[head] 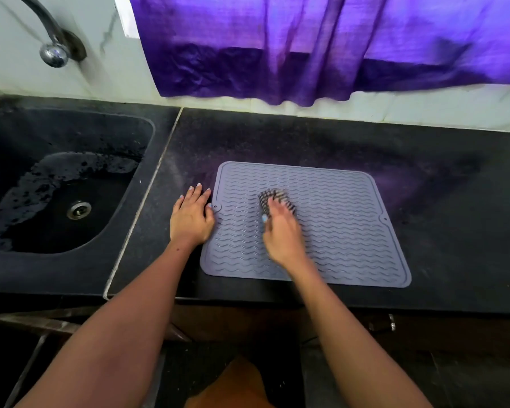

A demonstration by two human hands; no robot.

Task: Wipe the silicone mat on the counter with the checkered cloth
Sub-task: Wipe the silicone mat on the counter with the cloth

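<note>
A grey silicone mat [336,225] with wavy ridges lies flat on the black counter [439,178]. My right hand [281,234] grips a bunched checkered cloth [273,197] and holds it down on the mat's left-centre; the hand and cloth are motion-blurred. My left hand [192,214] rests flat on the counter at the mat's left edge, fingers straight, thumb touching the rim.
A dark sink [56,184] with water and a drain sits to the left, with a metal tap [52,39] above it. A purple curtain [321,45] hangs over the back wall. The counter's front edge runs just below the mat.
</note>
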